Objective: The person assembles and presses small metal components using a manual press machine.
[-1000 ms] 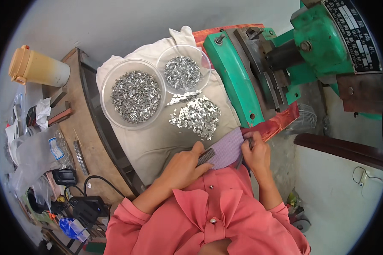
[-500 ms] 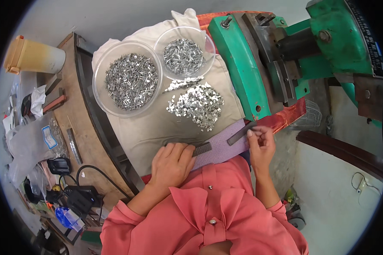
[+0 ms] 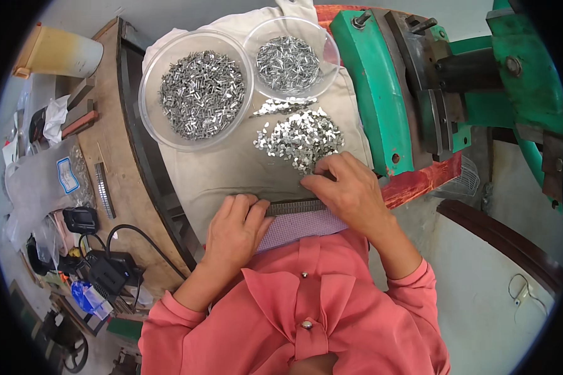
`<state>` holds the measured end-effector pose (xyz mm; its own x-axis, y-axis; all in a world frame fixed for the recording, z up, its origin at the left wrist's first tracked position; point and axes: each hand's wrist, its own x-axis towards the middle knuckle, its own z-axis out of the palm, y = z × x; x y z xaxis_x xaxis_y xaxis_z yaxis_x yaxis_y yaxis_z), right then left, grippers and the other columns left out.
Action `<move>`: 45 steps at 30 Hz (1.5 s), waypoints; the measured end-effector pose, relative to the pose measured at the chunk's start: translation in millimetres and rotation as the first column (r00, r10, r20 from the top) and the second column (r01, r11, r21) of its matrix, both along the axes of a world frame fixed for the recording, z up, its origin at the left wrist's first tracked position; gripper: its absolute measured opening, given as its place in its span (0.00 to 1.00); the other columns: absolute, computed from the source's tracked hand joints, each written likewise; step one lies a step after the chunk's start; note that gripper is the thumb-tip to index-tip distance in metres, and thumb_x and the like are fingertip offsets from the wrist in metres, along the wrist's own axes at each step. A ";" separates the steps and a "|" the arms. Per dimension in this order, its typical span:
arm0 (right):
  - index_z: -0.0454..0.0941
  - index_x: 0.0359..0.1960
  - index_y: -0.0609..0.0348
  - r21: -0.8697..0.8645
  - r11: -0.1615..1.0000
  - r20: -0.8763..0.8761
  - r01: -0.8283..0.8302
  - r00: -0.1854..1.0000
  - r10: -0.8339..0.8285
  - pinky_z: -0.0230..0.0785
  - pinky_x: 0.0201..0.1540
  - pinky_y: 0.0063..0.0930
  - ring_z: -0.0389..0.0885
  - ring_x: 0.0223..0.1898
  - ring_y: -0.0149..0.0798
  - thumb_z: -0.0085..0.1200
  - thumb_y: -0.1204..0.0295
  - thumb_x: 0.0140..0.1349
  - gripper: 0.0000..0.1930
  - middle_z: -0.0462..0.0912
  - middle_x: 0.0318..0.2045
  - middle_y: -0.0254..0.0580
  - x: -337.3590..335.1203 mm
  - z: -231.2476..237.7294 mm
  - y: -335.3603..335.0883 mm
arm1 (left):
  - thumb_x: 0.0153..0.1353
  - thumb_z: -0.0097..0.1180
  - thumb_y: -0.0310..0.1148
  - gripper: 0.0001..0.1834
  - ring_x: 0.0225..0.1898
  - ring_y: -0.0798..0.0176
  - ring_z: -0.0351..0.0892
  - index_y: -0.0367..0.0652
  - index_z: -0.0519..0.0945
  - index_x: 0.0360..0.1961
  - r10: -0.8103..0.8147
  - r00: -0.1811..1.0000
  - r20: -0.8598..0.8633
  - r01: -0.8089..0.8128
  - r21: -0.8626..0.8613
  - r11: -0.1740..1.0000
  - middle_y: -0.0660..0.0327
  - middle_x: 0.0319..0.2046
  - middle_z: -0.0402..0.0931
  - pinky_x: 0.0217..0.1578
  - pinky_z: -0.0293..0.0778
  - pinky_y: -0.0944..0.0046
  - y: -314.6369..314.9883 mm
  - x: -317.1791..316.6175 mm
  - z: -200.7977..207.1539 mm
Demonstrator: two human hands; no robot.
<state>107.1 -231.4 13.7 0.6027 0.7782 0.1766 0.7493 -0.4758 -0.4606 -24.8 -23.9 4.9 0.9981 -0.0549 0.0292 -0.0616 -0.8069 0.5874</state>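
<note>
My left hand (image 3: 234,228) is closed on the left end of a dark slotted metal strip (image 3: 294,207), which lies along the front of the cloth. Beside its near edge is a purple woven mat (image 3: 294,227). My right hand (image 3: 351,194) reaches over the right end of the strip, thumb and forefinger pinched together at the near edge of a heap of small shiny metal pieces (image 3: 306,134). Whatever is between those fingertips is too small to make out. A narrow row of similar pieces (image 3: 286,106) lies just beyond the heap.
Two clear round tubs, one large (image 3: 145,100) and one smaller (image 3: 333,47), hold short metal pins at the back. A green machine (image 3: 375,94) stands at the right. On the left a wooden bench (image 3: 128,181) carries another slotted strip (image 3: 104,190), bags and a black cable.
My right hand has left the plain dark bar at the right and moved leftward and away from me to the metal pieces. That bar no longer shows separately. The view has shifted slightly.
</note>
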 end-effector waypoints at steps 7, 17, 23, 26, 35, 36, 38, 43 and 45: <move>0.81 0.31 0.56 0.056 0.998 -0.057 0.034 0.998 -0.031 0.71 0.39 0.36 0.77 0.38 0.43 0.69 0.75 0.49 0.09 0.77 0.38 0.38 -5.1 -4.3 17.9 | 0.54 0.69 0.31 0.19 0.39 0.50 0.79 0.39 0.77 0.45 0.089 0.988 -0.128 -0.104 -0.119 0.987 0.55 0.39 0.74 0.37 0.77 0.55 5.9 -14.0 2.1; 0.83 0.34 0.55 0.270 0.961 -0.107 0.050 0.994 -0.021 0.71 0.44 0.38 0.78 0.43 0.44 0.69 0.74 0.49 0.10 0.79 0.41 0.35 -50.4 -22.3 19.7 | 0.55 0.68 0.31 0.18 0.36 0.50 0.80 0.40 0.77 0.45 0.081 0.996 -0.044 -0.087 -0.161 0.983 0.55 0.39 0.74 0.34 0.77 0.55 4.8 -8.9 2.4; 0.85 0.36 0.54 0.248 0.966 -0.074 0.066 0.996 -0.049 0.71 0.45 0.37 0.78 0.42 0.43 0.69 0.74 0.48 0.12 0.79 0.38 0.35 -48.4 -16.8 11.4 | 0.55 0.67 0.30 0.15 0.35 0.53 0.80 0.41 0.79 0.44 0.012 1.000 0.007 -0.011 -0.136 0.991 0.59 0.38 0.74 0.34 0.77 0.56 5.6 -3.6 -2.1; 0.86 0.37 0.54 0.218 0.966 -0.055 0.137 0.990 -0.128 0.70 0.44 0.37 0.77 0.41 0.43 0.69 0.75 0.49 0.12 0.79 0.36 0.35 -39.5 -12.4 -2.7 | 0.53 0.70 0.31 0.16 0.34 0.52 0.81 0.41 0.80 0.41 0.015 1.000 0.006 -0.014 -0.128 0.992 0.58 0.37 0.76 0.33 0.77 0.56 1.2 -2.2 -5.4; 0.84 0.35 0.53 0.087 0.980 0.032 0.177 0.983 -0.181 0.68 0.42 0.37 0.76 0.42 0.43 0.68 0.74 0.51 0.09 0.79 0.37 0.34 -7.8 -7.9 13.9 | 0.56 0.66 0.34 0.11 0.37 0.55 0.80 0.43 0.80 0.38 -0.105 0.993 -0.045 0.095 -0.187 0.978 0.60 0.36 0.74 0.36 0.78 0.57 -10.9 15.7 2.1; 0.84 0.35 0.53 0.079 0.979 0.050 0.187 0.980 -0.191 0.68 0.42 0.37 0.76 0.42 0.43 0.68 0.75 0.51 0.09 0.79 0.37 0.34 -4.1 -7.5 15.6 | 0.55 0.68 0.34 0.13 0.35 0.54 0.80 0.43 0.80 0.39 -0.081 0.996 -0.034 0.072 -0.199 0.977 0.60 0.36 0.75 0.34 0.77 0.57 -8.1 18.5 3.2; 0.85 0.36 0.54 0.066 0.975 0.082 0.212 0.973 -0.217 0.69 0.42 0.37 0.76 0.42 0.44 0.67 0.76 0.51 0.09 0.79 0.37 0.35 1.7 -2.9 15.1 | 0.54 0.69 0.34 0.14 0.33 0.53 0.80 0.44 0.80 0.40 -0.056 0.998 -0.022 0.050 -0.210 0.976 0.60 0.35 0.75 0.32 0.77 0.57 -5.3 21.8 6.3; 0.86 0.35 0.57 0.106 0.966 0.031 0.234 0.971 -0.239 0.70 0.42 0.36 0.76 0.41 0.44 0.68 0.80 0.49 0.11 0.80 0.37 0.37 2.2 3.9 4.3 | 0.53 0.70 0.36 0.15 0.36 0.56 0.78 0.44 0.80 0.39 -0.180 0.983 -0.024 0.174 -0.159 0.972 0.61 0.37 0.74 0.34 0.77 0.57 -9.0 21.4 6.1; 0.86 0.35 0.57 0.123 0.968 -0.027 0.218 0.976 -0.216 0.71 0.42 0.36 0.77 0.42 0.45 0.69 0.79 0.49 0.11 0.80 0.37 0.38 -1.7 0.8 2.6 | 0.53 0.69 0.36 0.15 0.37 0.57 0.78 0.44 0.81 0.39 -0.185 0.983 -0.011 0.182 -0.108 0.977 0.62 0.37 0.74 0.35 0.77 0.58 -14.2 20.3 3.7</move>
